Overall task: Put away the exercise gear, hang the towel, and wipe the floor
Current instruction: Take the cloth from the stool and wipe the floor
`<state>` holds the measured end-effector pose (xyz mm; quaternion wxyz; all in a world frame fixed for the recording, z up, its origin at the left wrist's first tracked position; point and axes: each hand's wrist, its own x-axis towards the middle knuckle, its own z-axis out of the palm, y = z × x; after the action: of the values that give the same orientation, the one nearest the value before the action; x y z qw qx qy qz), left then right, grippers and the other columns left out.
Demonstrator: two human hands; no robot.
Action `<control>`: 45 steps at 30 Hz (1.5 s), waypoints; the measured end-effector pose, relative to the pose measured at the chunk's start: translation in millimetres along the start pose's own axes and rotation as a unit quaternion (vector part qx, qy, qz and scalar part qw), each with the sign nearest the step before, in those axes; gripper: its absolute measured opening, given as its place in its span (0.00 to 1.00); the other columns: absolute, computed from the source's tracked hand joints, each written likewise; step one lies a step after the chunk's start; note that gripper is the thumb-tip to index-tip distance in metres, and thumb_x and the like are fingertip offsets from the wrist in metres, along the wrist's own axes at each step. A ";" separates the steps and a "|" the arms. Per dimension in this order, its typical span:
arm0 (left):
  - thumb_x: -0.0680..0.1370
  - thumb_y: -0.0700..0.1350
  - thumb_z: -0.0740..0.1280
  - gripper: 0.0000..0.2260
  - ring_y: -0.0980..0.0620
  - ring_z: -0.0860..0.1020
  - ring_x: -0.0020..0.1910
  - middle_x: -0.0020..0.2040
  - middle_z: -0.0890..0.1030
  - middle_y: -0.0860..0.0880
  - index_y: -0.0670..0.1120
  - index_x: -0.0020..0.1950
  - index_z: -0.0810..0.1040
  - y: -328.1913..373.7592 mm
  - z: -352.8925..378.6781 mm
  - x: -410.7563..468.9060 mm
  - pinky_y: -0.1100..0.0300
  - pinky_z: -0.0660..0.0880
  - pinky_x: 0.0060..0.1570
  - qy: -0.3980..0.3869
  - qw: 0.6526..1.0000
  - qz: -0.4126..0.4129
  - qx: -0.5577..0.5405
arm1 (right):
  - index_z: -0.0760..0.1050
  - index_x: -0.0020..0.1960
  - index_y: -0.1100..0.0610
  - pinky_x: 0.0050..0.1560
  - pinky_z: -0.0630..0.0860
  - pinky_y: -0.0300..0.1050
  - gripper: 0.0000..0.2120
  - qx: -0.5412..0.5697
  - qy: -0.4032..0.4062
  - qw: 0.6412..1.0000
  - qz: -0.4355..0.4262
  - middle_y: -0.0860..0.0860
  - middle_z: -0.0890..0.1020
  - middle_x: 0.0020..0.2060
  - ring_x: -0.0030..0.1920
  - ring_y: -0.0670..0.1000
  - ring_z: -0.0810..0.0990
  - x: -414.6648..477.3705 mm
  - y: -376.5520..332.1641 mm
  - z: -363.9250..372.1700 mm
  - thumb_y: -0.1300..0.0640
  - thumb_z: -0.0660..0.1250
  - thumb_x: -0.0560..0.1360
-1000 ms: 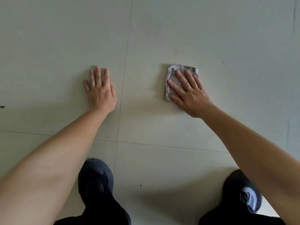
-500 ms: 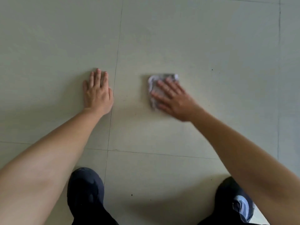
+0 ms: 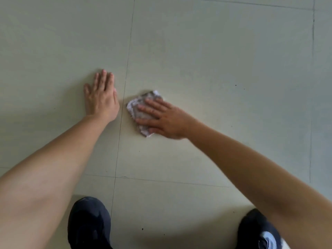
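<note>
On the floor [image 3: 215, 69], the right hand [image 3: 167, 119] presses flat on a cloth [image 3: 142, 108]; the left hand [image 3: 101, 97] rests spread.

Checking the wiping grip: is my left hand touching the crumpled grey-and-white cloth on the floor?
Apart. The head view shows bare tile floor and a grout line between the left hand and the crumpled grey-and-white cloth, which the right hand presses.

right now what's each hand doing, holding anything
Left hand: open, flat on the floor, holding nothing.
Right hand: open, straight fingers pressing the cloth on the floor.
</note>
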<state>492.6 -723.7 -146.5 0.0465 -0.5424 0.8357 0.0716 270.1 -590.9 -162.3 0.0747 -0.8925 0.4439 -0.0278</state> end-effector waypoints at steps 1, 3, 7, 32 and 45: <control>0.82 0.47 0.51 0.24 0.41 0.58 0.78 0.80 0.59 0.44 0.44 0.79 0.60 1.4 1.8 3.2 0.37 0.58 0.71 0.004 1.000 0.000 -0.003 | 0.67 0.78 0.53 0.77 0.56 0.65 0.24 -0.014 0.024 0.999 0.032 0.63 0.65 0.76 0.77 0.66 0.61 0.6 27.6 1.3 0.45 0.55 0.85; 0.82 0.46 0.52 0.24 0.42 0.59 0.78 0.80 0.59 0.45 0.44 0.79 0.60 2.2 4.4 7.0 0.38 0.59 0.71 0.005 1.000 -0.003 -0.006 | 0.66 0.78 0.55 0.76 0.56 0.68 0.23 -0.033 0.112 0.976 0.183 0.66 0.66 0.75 0.76 0.69 0.63 0.1 88.8 -6.0 0.47 0.56 0.86; 0.77 0.39 0.59 0.28 0.46 0.61 0.77 0.79 0.62 0.47 0.47 0.78 0.62 -4.5 -0.5 11.3 0.45 0.63 0.68 0.005 1.000 0.004 0.010 | 0.50 0.82 0.43 0.78 0.39 0.59 0.27 0.097 0.031 0.863 0.495 0.55 0.46 0.82 0.81 0.64 0.42 25.5 121.9 -38.3 0.40 0.46 0.84; 0.74 0.36 0.61 0.31 0.44 0.57 0.79 0.79 0.61 0.46 0.45 0.78 0.62 17.6 -25.7 141.9 0.41 0.56 0.74 0.049 0.998 0.000 -0.033 | 0.59 0.80 0.43 0.80 0.48 0.56 0.26 -0.016 0.009 0.988 0.150 0.54 0.57 0.81 0.81 0.60 0.52 53.7 142.5 -28.2 0.40 0.45 0.85; 0.72 0.40 0.54 0.31 0.45 0.60 0.78 0.78 0.64 0.49 0.48 0.77 0.65 26.6 -5.2 151.7 0.45 0.55 0.75 0.097 0.994 -0.033 -0.048 | 0.47 0.82 0.41 0.80 0.42 0.57 0.28 0.008 -0.063 0.974 0.216 0.53 0.48 0.82 0.81 0.61 0.44 156.8 219.8 -54.6 0.37 0.42 0.83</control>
<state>406.5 -850.5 -163.1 -0.0581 -0.5756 0.8136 0.0572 185.3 -852.4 -145.7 0.1141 -0.7747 0.6206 0.0414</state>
